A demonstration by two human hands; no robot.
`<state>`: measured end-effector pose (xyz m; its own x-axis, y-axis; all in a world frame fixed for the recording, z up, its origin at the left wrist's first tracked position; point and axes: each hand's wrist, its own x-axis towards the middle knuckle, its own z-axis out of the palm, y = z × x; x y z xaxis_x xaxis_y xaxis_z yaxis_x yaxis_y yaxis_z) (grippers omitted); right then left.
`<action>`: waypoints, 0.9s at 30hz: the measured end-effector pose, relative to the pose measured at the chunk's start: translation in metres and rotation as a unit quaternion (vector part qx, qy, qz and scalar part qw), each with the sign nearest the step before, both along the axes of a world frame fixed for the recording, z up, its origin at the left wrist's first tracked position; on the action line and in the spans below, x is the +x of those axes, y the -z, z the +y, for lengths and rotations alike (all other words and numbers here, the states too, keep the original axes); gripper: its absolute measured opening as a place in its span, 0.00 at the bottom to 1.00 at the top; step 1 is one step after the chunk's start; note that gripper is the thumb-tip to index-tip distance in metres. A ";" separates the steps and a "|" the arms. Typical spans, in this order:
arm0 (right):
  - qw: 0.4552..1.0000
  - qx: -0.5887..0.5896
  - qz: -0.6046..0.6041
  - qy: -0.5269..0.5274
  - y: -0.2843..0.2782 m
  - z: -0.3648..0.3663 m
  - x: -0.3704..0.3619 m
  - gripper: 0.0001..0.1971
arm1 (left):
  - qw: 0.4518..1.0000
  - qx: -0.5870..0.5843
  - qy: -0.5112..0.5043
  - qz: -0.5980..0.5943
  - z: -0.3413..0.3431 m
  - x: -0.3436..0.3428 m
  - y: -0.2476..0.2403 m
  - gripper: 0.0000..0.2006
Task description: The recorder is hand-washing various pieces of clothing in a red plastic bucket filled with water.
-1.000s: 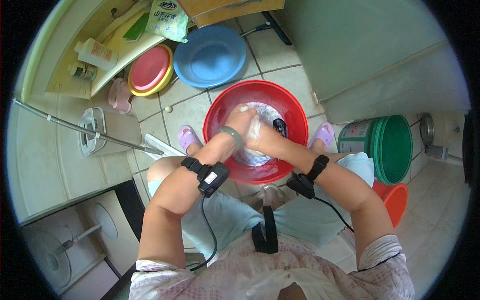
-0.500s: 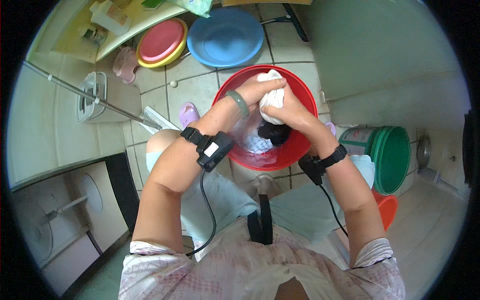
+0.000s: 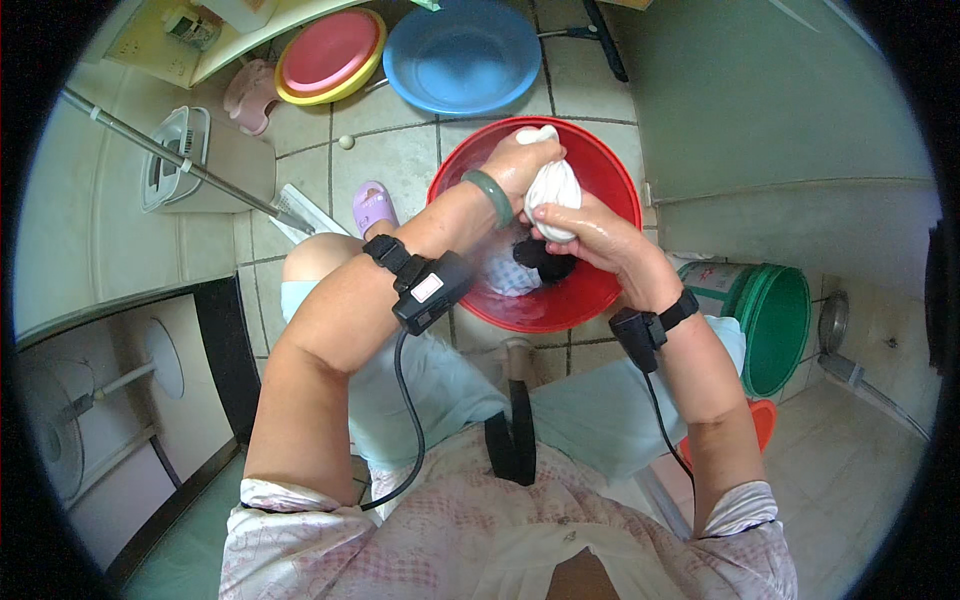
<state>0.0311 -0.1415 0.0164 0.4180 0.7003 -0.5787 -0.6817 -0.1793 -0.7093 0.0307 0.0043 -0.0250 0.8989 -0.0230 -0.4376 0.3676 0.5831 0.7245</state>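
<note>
Compared with the earlier frame, both hands have twisted the white cloth into a tighter, upright bundle above the red basin. Left hand is clenched round the upper end; right hand is clenched round the lower end, fingers wet. Dark laundry lies in the basin beneath. A blue basin stands farther off, a green bucket to the right. Risk: wet, slippery fingers may lose the bundle, or wrung water may miss the rim and wet the floor tiles.
</note>
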 end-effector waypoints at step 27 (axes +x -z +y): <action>0.805 -0.302 -0.511 0.004 -0.084 -0.111 0.007 0.34 | 0.994 -0.036 0.086 0.053 0.003 -0.010 -0.024 0.34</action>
